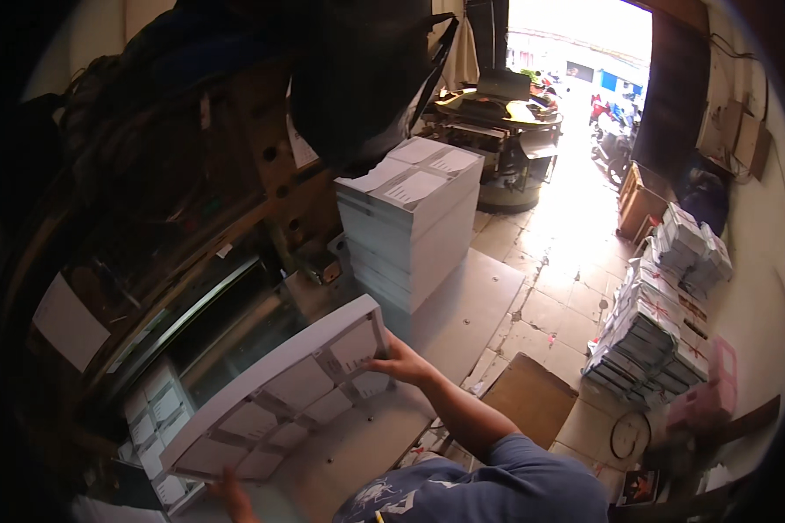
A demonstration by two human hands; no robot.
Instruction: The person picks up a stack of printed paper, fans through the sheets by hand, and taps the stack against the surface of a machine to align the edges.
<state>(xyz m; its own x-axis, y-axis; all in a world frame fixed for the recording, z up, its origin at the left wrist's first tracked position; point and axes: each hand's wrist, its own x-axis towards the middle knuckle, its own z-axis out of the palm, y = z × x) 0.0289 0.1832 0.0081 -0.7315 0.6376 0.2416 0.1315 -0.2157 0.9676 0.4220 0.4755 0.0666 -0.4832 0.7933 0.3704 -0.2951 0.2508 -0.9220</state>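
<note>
You have a thick white stack of paper sheets with grey printed panels [301, 383] tilted up in front of you, over the pale grey metal tabletop [488, 283]. Your right hand [397, 359] grips its right end, thumb on the printed face. Your left hand [231, 497] is at the lower left corner of the stack, blurred and partly cut off by the lower edge of the view; whether its fingers close on the paper, you cannot tell.

Beyond your right hand, a tall block of white printed sheets [447, 231] stands on the tabletop. More white sheets with grey panels [161, 401] show behind the left end of your stack. Off to your right, a flat brown board [532, 401] lies near your arm, and tied bundles of white paper [645, 327] are piled on the tiled floor [545, 296].
</note>
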